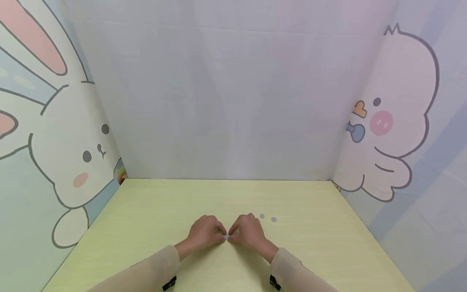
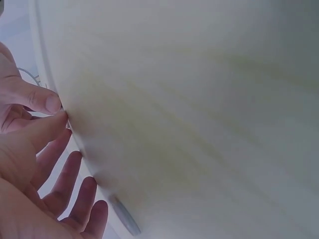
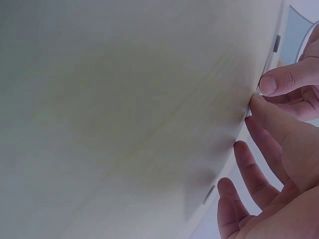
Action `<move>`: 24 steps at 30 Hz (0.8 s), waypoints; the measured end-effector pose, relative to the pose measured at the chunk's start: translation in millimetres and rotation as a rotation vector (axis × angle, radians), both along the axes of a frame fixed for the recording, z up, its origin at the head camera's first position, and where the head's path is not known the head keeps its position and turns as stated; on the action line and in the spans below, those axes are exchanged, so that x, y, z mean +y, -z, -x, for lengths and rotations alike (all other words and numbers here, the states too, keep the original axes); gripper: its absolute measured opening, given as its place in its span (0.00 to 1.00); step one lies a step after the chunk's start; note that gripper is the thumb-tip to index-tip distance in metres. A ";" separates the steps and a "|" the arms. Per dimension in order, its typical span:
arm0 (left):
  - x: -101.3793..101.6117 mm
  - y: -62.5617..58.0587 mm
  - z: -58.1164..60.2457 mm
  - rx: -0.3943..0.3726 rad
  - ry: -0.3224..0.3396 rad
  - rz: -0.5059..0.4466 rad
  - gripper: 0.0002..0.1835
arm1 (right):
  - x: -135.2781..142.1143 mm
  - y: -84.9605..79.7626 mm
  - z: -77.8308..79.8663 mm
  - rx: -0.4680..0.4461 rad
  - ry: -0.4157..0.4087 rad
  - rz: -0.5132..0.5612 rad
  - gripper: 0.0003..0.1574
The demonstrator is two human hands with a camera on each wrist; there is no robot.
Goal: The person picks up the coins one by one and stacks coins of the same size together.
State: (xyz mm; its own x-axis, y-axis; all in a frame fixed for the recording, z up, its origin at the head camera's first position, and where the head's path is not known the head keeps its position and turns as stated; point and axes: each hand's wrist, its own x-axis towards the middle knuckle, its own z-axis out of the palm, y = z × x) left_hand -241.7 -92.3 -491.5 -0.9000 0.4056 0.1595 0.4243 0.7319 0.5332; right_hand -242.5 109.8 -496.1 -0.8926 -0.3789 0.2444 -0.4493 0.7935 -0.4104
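Near the front middle of the table, my left hand (image 1: 206, 232) and my right hand (image 1: 248, 232) meet over a small grey disc (image 1: 226, 237). Thumb and index fingertips of both hands pinch at its edges from either side. In the left wrist view the left hand (image 2: 47, 174) has its other fingers spread, their tips at the tabletop. The right wrist view shows the right hand (image 3: 276, 159) touching the surface in much the same way. Most of the disc is hidden behind fingertips in both wrist views.
Two more grey discs, one nearer (image 1: 273, 219) and one farther (image 1: 262, 216), lie flat just beyond the right hand. The pale yellow table (image 1: 164, 202) is bounded by a plain back curtain (image 1: 226, 101) and side curtains with cartoon animals.
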 end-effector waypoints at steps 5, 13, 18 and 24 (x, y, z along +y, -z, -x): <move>1.3 1.3 -0.1 0.029 -0.003 0.020 0.04 | 1.3 1.5 0.5 -0.006 -0.015 0.016 0.08; 2.3 3.0 0.2 0.050 -0.009 0.017 0.05 | 2.1 2.8 2.0 0.001 -0.020 0.015 0.08; 3.4 2.8 1.5 0.048 -0.011 0.017 0.05 | 2.6 3.9 3.7 0.003 -0.027 0.011 0.07; 4.1 2.0 1.8 0.050 -0.009 0.026 0.05 | 3.0 3.7 4.0 0.010 -0.034 0.015 0.07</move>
State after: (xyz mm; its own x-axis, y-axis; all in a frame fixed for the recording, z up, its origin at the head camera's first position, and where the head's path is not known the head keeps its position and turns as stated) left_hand -243.5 -88.2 -493.5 -0.8949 0.4021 0.1937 0.4432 0.7493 0.4920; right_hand -246.5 112.9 -499.8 -0.8766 -0.4053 0.2593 -0.4802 0.7716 -0.4172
